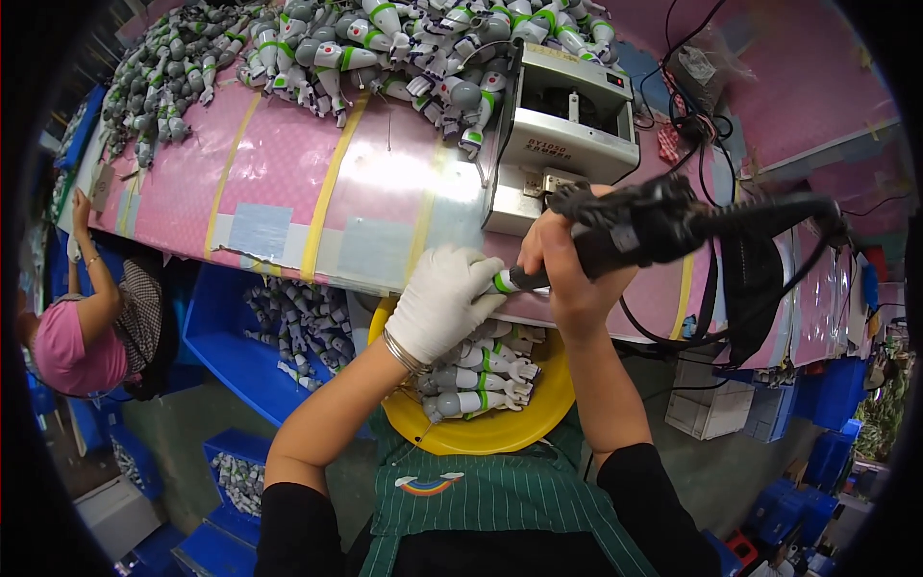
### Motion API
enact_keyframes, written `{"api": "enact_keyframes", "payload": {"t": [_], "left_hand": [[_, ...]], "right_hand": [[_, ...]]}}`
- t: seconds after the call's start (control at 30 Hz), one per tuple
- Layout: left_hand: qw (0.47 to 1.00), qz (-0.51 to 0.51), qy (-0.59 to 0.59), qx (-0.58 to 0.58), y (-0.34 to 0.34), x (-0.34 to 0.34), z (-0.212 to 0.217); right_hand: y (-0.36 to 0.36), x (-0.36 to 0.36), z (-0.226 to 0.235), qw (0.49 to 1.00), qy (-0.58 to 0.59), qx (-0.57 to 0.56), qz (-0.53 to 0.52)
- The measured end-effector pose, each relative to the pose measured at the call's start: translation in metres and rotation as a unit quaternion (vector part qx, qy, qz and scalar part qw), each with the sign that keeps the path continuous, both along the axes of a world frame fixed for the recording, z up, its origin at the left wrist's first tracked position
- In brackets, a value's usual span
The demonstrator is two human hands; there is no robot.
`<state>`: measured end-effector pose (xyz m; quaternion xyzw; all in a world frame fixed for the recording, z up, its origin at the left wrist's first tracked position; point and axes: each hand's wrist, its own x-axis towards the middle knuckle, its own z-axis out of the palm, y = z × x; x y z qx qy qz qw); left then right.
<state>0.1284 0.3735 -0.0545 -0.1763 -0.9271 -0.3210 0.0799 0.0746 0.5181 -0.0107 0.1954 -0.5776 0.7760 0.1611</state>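
My left hand (437, 303), in a white glove with bracelets at the wrist, is closed around a toy limb (502, 282) with a green band. The bare fingers of my right hand (577, 274) wrap round a black corded electric screwdriver (625, 236), tilted so that its lower end meets the limb; the contact point is partly hidden by my fingers. Below both hands, a yellow basin (461, 442) on my lap holds several white, grey and green toy limbs (481, 385).
A metal screw-feeder box (538, 144) stands on the pink-covered table (288, 159), beyond my right hand. Heaps of toy limbs (385, 43) lie at the back. Black cables (817, 212) hang at right. A blue bin (226, 317) and a person in pink (87, 337) are at left.
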Motion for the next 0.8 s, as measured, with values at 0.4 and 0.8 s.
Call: {"api": "enact_keyframes", "payload": {"t": [0.4, 0.8], "left_hand": [[1.0, 0.005, 0.004, 0.025, 0.0, -0.002, -0.001], [1.0, -0.01, 0.005, 0.018, 0.0, -0.006, -0.001]], "right_hand": [[0.005, -0.001, 0.002, 0.997, -0.001, 0.025, 0.078], [-0.012, 0.0, -0.007, 0.992, -0.006, 0.066, -0.111]]}}
